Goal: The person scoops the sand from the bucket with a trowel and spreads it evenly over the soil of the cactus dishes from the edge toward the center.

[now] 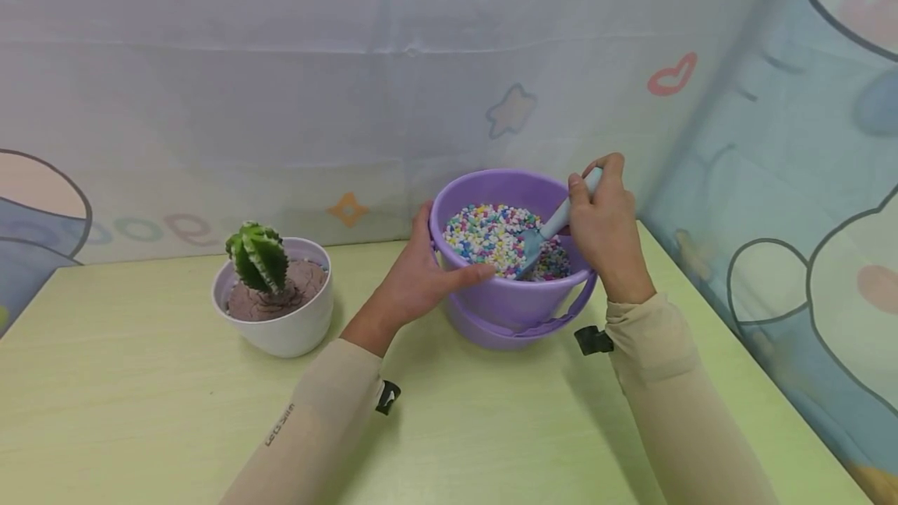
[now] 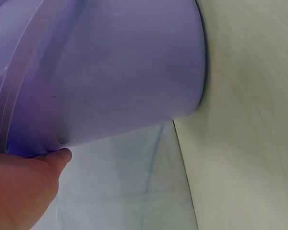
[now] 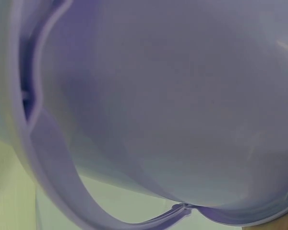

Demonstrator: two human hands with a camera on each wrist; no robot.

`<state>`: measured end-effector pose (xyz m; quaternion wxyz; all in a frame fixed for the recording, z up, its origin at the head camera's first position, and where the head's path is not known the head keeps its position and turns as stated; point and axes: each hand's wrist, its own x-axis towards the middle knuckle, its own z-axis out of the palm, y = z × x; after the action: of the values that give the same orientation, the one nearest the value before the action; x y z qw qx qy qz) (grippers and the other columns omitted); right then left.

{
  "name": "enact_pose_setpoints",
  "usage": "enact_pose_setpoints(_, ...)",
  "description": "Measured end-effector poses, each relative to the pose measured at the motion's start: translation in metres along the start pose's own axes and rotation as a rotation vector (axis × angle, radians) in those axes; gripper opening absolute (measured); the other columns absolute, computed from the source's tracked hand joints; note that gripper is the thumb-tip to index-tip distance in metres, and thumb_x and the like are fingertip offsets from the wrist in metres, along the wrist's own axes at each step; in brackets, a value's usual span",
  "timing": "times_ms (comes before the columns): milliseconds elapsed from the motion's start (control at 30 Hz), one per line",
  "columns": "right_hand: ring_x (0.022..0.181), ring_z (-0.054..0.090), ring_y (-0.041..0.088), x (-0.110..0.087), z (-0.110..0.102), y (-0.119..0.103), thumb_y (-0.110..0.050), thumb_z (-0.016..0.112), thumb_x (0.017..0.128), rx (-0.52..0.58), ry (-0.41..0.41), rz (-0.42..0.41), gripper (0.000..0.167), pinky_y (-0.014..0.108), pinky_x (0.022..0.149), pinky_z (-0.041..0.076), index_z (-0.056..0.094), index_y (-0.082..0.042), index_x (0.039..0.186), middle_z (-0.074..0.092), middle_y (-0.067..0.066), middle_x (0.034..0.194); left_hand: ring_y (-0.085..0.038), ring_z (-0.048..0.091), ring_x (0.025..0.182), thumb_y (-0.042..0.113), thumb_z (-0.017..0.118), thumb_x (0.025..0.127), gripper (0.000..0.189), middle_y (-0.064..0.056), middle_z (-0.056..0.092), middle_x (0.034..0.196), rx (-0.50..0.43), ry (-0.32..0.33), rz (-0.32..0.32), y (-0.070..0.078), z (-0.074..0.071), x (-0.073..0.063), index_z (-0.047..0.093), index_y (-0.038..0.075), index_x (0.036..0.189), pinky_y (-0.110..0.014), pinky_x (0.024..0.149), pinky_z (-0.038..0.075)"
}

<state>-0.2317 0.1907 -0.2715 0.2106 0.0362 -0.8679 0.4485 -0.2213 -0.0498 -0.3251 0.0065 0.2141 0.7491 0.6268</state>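
A purple bucket (image 1: 491,304) stands on the table, partly filled with small multicoloured beads (image 1: 484,234). My left hand (image 1: 421,277) holds its left side, the thumb lying along the front rim. In the left wrist view that hand (image 2: 21,191) shows at the rim of the bucket (image 2: 125,67). Above the bucket's right side, my right hand (image 1: 606,226) grips the handle of a light blue toy shovel (image 1: 559,220). The shovel's blade is down among the beads, slanting to the left. The bucket's carrying handle (image 3: 62,167) hangs outside the wall in the right wrist view.
Left of the bucket is a white pot (image 1: 288,337) with brown soil and a green cactus (image 1: 258,257). A printed cloth backdrop (image 1: 309,115) rises behind the pale table (image 1: 126,388), and another printed cloth (image 1: 779,178) stands along the right edge.
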Motion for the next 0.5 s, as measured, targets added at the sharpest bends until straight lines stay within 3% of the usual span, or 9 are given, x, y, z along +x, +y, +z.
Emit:
enact_pose_setpoints(267, 0.067, 0.069, 0.031, -0.0013, -0.0056, -0.0014, -0.035, 0.035, 0.106, -0.024, 0.012, -0.001, 0.034, 0.036, 0.060, 0.054, 0.032, -0.004, 0.119, 0.058, 0.021, 0.089, -0.021, 0.042, 0.130, 0.037, 0.089, 0.072, 0.112, -0.010, 0.039, 0.146, -0.021, -0.009, 0.007, 0.0014, 0.0036, 0.0018, 0.015, 0.017, 0.154, -0.041, 0.104, 0.036)
enact_pose_setpoints(500, 0.066, 0.070, 0.031, -0.0010, -0.0052, 0.0016, -0.036, 0.037, 0.106, -0.005, 0.011, 0.000, 0.034, 0.036, 0.060, 0.054, 0.032, -0.005, 0.119, 0.060, 0.022, 0.089, -0.023, 0.043, 0.129, 0.038, 0.088, 0.072, 0.112, -0.010, 0.040, 0.145, 0.018, 0.005, -0.016, 0.0034, 0.0049, 0.0000, 0.014, 0.019, 0.154, -0.043, 0.102, 0.037)
